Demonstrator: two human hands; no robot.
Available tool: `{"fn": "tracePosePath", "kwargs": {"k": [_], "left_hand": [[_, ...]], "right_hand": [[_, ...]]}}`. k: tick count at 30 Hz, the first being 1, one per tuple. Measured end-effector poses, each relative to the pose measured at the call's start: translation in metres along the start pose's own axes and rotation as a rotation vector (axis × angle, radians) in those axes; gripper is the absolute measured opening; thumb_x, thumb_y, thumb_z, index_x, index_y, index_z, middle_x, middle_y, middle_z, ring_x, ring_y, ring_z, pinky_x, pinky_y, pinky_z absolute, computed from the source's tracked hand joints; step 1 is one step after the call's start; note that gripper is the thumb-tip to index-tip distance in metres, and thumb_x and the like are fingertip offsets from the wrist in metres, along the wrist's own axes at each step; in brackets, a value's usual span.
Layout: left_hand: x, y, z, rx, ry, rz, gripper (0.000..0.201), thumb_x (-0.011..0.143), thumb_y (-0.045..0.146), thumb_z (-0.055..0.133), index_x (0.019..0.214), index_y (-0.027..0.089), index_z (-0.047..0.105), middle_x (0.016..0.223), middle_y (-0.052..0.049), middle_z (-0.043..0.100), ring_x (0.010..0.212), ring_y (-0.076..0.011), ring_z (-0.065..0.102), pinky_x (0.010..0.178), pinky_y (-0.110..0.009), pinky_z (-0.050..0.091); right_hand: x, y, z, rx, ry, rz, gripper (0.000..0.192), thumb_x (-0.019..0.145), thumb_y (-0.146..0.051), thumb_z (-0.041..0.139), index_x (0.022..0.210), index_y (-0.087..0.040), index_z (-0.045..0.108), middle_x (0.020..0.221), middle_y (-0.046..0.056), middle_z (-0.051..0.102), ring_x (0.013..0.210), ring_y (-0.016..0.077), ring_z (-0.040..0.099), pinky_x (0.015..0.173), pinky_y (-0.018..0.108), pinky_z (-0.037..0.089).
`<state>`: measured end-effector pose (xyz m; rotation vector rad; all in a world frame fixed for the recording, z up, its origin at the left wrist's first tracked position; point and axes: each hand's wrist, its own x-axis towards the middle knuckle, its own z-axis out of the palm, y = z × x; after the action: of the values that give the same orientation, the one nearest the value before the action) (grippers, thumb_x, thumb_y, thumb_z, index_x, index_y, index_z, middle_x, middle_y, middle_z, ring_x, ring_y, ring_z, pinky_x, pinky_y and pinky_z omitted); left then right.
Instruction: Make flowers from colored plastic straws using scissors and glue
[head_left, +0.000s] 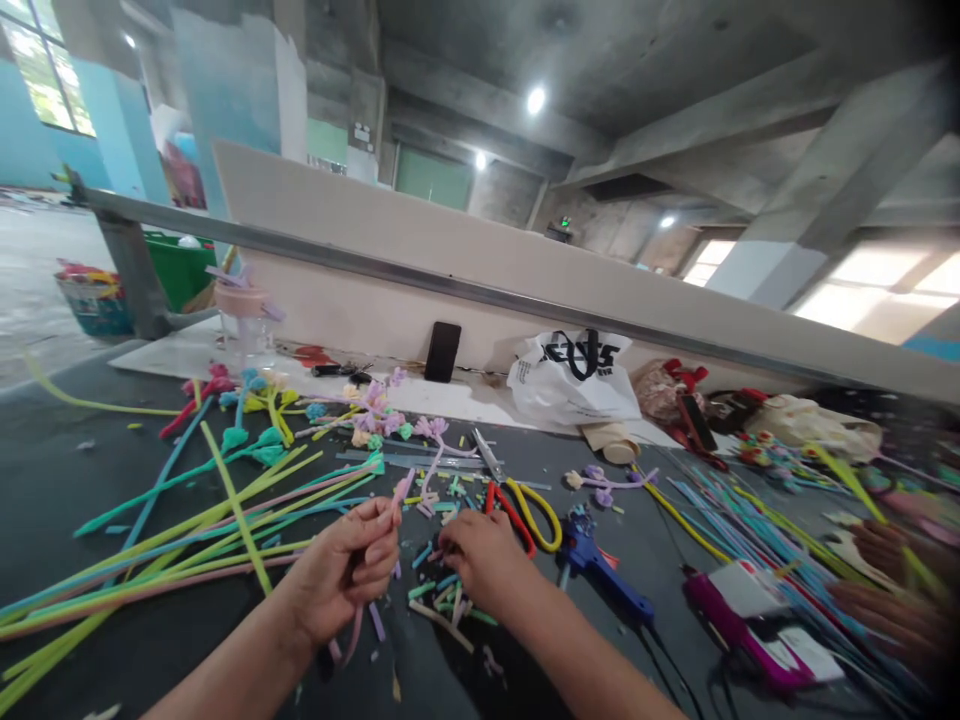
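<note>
- The fingers (375, 530) of the left hand (341, 575) are curled shut around a pink pipe cleaner (397, 497), its upper end poking above the fist and its tail hanging below, over the tabletop (90, 480).
- The right hand (480, 555) lies palm-down on a heap of cut scraps (442, 600); its fingers seem pinched on a small piece, though what they hold cannot be told.
- Long pipe-cleaner stems (150, 560) fan out to the left, finished flowers (375, 405) lie farther back.
- Just right of the right hand rest scissors (525, 510) and a blue glue gun (600, 570).
- Judged from this, a flower stem is being assembled; the next move calls for bringing the picked scrap to the held stem's tip.
</note>
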<state>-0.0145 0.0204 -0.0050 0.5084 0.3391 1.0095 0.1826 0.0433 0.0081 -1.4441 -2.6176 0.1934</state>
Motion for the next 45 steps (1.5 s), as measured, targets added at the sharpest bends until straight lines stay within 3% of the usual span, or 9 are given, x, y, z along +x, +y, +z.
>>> {"fn": "tracePosePath", "kwargs": {"k": [3, 6, 10, 13, 16, 20, 25, 32, 45], "left_hand": [[0.0, 0.0, 0.0, -0.008, -0.002, -0.01, 0.007, 0.08, 0.017, 0.05, 0.073, 0.015, 0.05, 0.046, 0.008, 0.035, 0.035, -0.0008, 0.017, 0.031, -0.011, 0.012], [0.001, -0.002, 0.0, -0.025, -0.012, -0.016, 0.008, 0.081, 0.016, 0.049, 0.073, 0.016, 0.051, 0.045, 0.008, 0.034, 0.034, -0.0009, 0.017, 0.031, -0.012, 0.013], [0.002, -0.006, 0.0, -0.02, -0.034, -0.042, 0.009, 0.082, 0.018, 0.048, 0.073, 0.016, 0.051, 0.046, 0.007, 0.035, 0.034, -0.0013, 0.018, 0.03, -0.012, 0.014], [0.001, -0.008, 0.0, -0.005, -0.049, -0.069, 0.009, 0.081, 0.017, 0.048, 0.073, 0.016, 0.051, 0.046, 0.007, 0.036, 0.033, -0.0013, 0.018, 0.03, -0.011, 0.013], [0.001, -0.008, -0.001, -0.003, -0.063, -0.088, 0.008, 0.081, 0.016, 0.048, 0.073, 0.016, 0.051, 0.046, 0.007, 0.036, 0.033, -0.0012, 0.018, 0.03, -0.011, 0.014], [0.0, -0.008, -0.002, 0.0, -0.06, -0.128, 0.008, 0.081, 0.015, 0.047, 0.074, 0.016, 0.052, 0.046, 0.006, 0.037, 0.033, -0.0012, 0.018, 0.03, -0.01, 0.015], [0.0, -0.01, -0.002, -0.004, -0.063, -0.175, 0.012, 0.081, 0.014, 0.045, 0.073, 0.015, 0.053, 0.046, 0.006, 0.036, 0.033, -0.0009, 0.017, 0.029, -0.01, 0.015], [-0.003, -0.013, 0.002, 0.042, -0.067, -0.323, 0.013, 0.081, 0.013, 0.044, 0.073, 0.016, 0.054, 0.046, 0.006, 0.036, 0.033, -0.0006, 0.015, 0.03, -0.01, 0.015], [-0.004, -0.016, 0.004, 0.112, -0.038, -0.411, 0.015, 0.08, 0.012, 0.043, 0.073, 0.015, 0.055, 0.044, 0.006, 0.034, 0.033, -0.001, 0.016, 0.029, -0.01, 0.013]], "right_hand": [[0.002, 0.003, 0.01, -0.006, 0.036, -0.022, 0.01, 0.074, -0.013, 0.058, 0.079, -0.021, 0.057, 0.087, 0.0, 0.061, 0.086, 0.0166, 0.055, 0.076, 0.032, 0.028], [0.001, 0.006, 0.014, 0.061, 0.159, -0.031, 0.01, 0.079, -0.01, 0.052, 0.076, -0.019, 0.054, 0.079, -0.001, 0.062, 0.077, 0.0148, 0.055, 0.077, 0.033, 0.029], [-0.003, 0.008, 0.008, 0.163, 0.27, -0.024, 0.013, 0.081, -0.012, 0.047, 0.072, -0.018, 0.053, 0.068, 0.0, 0.061, 0.067, 0.0151, 0.053, 0.073, 0.032, 0.035], [-0.005, 0.011, 0.003, 0.278, 0.317, -0.037, 0.013, 0.079, -0.011, 0.048, 0.082, -0.019, 0.058, 0.072, 0.001, 0.064, 0.071, 0.0165, 0.057, 0.069, 0.029, 0.04], [-0.005, 0.016, 0.002, 0.348, 0.329, -0.065, 0.019, 0.079, -0.01, 0.048, 0.09, -0.021, 0.059, 0.068, -0.001, 0.066, 0.068, 0.015, 0.06, 0.078, 0.033, 0.041], [-0.008, 0.021, -0.003, 0.32, 0.327, -0.094, 0.017, 0.079, -0.011, 0.051, 0.074, -0.024, 0.06, 0.066, -0.006, 0.067, 0.063, 0.0123, 0.06, 0.097, 0.042, 0.029], [-0.015, 0.013, -0.015, 0.357, 0.375, -0.071, 0.01, 0.077, -0.018, 0.056, 0.068, -0.022, 0.058, 0.063, -0.005, 0.065, 0.064, 0.0127, 0.06, 0.099, 0.042, 0.03], [-0.023, 0.004, -0.02, 0.279, 0.601, -0.331, 0.017, 0.08, -0.008, 0.049, 0.083, -0.023, 0.057, 0.076, -0.002, 0.069, 0.07, 0.0113, 0.063, 0.099, 0.042, 0.029], [-0.031, -0.002, -0.023, 0.152, 0.504, -0.38, 0.025, 0.074, 0.0, 0.048, 0.086, -0.021, 0.056, 0.078, -0.003, 0.065, 0.084, 0.0115, 0.059, 0.104, 0.043, 0.016]]}}
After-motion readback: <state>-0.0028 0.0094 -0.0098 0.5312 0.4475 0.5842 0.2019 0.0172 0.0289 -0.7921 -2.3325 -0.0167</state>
